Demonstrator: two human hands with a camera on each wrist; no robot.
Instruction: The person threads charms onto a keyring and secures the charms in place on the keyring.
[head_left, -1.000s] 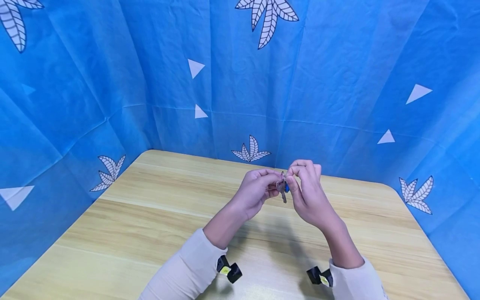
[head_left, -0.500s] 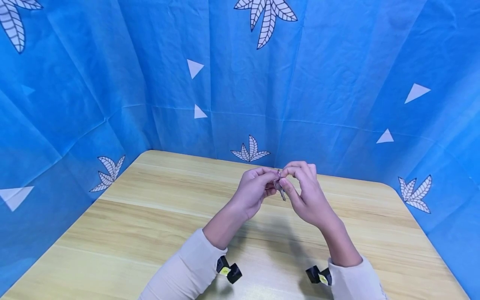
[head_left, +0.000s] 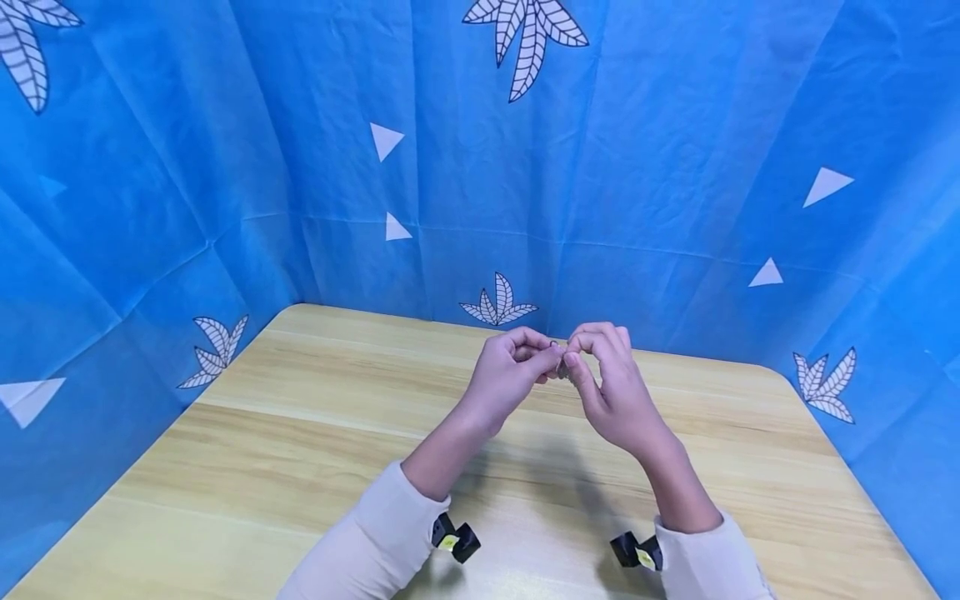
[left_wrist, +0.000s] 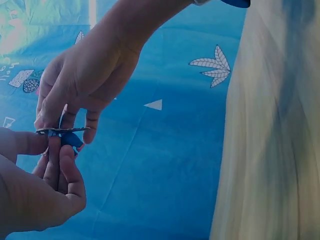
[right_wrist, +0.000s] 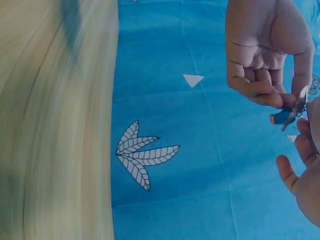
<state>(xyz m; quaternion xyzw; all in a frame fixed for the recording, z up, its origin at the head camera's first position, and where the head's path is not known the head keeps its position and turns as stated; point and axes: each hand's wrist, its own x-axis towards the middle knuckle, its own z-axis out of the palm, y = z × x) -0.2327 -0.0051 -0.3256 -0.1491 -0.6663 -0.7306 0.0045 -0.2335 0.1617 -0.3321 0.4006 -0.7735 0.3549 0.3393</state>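
Both hands meet above the back half of the table, fingertips close together around a small bunch of keys. With thumb and fingers, my left hand [head_left: 510, 371] pinches the key ring [head_left: 553, 343]. Thumb against index finger, my right hand [head_left: 613, 396] pinches at a silver key [head_left: 562, 370], which is mostly hidden by fingers in the head view. The same key [left_wrist: 70, 130] appears edge-on in the left wrist view. A blue fob [right_wrist: 284, 117] with an orange end hangs beside the key in the right wrist view; the left fingers partly cover it.
The wooden table [head_left: 262, 467] lies under both forearms. A blue curtain [head_left: 637, 150] with white leaves and triangles stands along its back and sides. A black wrist camera [head_left: 457, 540] sits at the left cuff, another black camera [head_left: 637, 552] at the right.
The dangling key and blue fob, plain in the head view a second ago, are now mostly tucked behind the fingers. My right hand has moved slightly left, toward my left hand.
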